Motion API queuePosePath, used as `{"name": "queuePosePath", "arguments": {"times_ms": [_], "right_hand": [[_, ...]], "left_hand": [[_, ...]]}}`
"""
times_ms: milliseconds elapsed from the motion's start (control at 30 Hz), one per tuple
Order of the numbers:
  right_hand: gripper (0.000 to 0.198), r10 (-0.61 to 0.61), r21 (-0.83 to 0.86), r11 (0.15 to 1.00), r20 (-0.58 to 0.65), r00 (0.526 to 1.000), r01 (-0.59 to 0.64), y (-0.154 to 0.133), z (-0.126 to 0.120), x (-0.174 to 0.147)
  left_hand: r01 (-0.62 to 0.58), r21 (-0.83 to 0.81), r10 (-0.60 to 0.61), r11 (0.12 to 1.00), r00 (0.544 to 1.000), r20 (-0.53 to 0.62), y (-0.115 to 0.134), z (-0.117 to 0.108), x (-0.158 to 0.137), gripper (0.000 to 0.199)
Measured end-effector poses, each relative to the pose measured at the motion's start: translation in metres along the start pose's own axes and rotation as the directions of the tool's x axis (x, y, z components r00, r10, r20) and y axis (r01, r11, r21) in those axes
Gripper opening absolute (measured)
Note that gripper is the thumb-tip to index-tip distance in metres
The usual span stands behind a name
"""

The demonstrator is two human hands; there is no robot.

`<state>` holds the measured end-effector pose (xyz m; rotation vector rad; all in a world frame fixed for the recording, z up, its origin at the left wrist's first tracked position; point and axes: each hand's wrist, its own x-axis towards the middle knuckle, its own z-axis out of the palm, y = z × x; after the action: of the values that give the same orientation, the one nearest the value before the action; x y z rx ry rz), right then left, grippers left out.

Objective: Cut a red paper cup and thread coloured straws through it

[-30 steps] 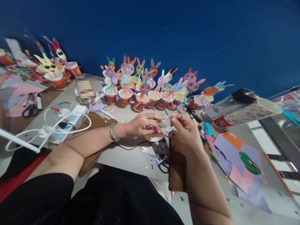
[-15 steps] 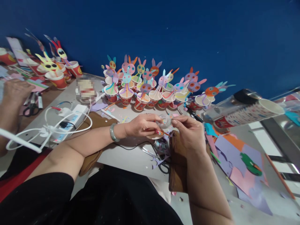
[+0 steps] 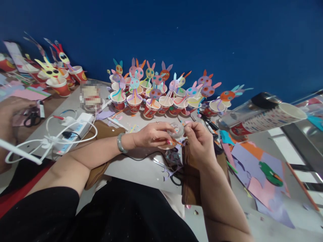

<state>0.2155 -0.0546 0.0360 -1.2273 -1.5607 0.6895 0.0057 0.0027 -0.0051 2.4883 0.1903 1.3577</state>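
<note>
Over the middle of the table, my left hand (image 3: pixel 152 135) has its fingers closed on a roll of clear tape (image 3: pixel 179 129). A pale orange paper cutout (image 3: pixel 165 146) shows just below those fingers, seemingly in the same hand. Beside the roll, my right hand (image 3: pixel 202 144) pinches thumb and forefinger together at the roll's right edge; any strip of tape between them is too fine to see. Beneath the hands lie scissors (image 3: pixel 176 180) and purple paper scraps (image 3: pixel 167 174).
Several paper cups with paper rabbits (image 3: pixel 152 107) stand along the blue wall. A white power strip (image 3: pixel 75 131) with looped cables lies left. At right are a stack of cups (image 3: pixel 267 119), a clear bottle (image 3: pixel 237 117) and coloured paper (image 3: pixel 242 158). Another person's arm (image 3: pixel 7 117) is at far left.
My right hand has shifted slightly left, its fingers curling more at the tape roll. My left hand stays nearly still. The other person's hand at far left has moved and blurred.
</note>
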Motion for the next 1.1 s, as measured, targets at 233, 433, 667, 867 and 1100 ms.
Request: {"name": "queuePosePath", "arguments": {"times_ms": [233,433,667,867,1100], "right_hand": [[0.018,-0.265,-0.350,0.910,-0.077,0.961,0.223,0.0044,0.0016,-0.0033],[0.017,-0.415,-0.443,0.836,-0.124,0.901,0.324,0.0077,0.0035,-0.0061],[0.010,-0.439,-0.300,0.872,-0.126,0.890,0.388,0.0055,0.0062,0.0010],[0.013,-0.369,-0.149,0.925,-0.145,0.918,0.349,0.0050,0.0080,0.0036],[0.030,-0.038,0.151,0.987,-0.123,0.992,0.057,0.0022,0.0070,0.0011]], "left_hand": [[0.129,-0.085,-0.129,0.988,0.992,-0.001,0.0028,0.0003,0.0032,0.012],[0.129,-0.139,-0.140,0.982,0.988,-0.070,0.0062,-0.0003,0.0082,0.008],[0.067,-0.093,-0.078,0.993,0.990,-0.117,0.0057,0.0001,0.0080,0.009],[0.107,-0.070,-0.111,0.992,0.992,-0.061,0.0026,-0.0005,0.0034,0.011],[0.073,-0.048,-0.076,0.996,0.996,-0.053,0.0006,-0.0018,0.0020,0.010]]}}
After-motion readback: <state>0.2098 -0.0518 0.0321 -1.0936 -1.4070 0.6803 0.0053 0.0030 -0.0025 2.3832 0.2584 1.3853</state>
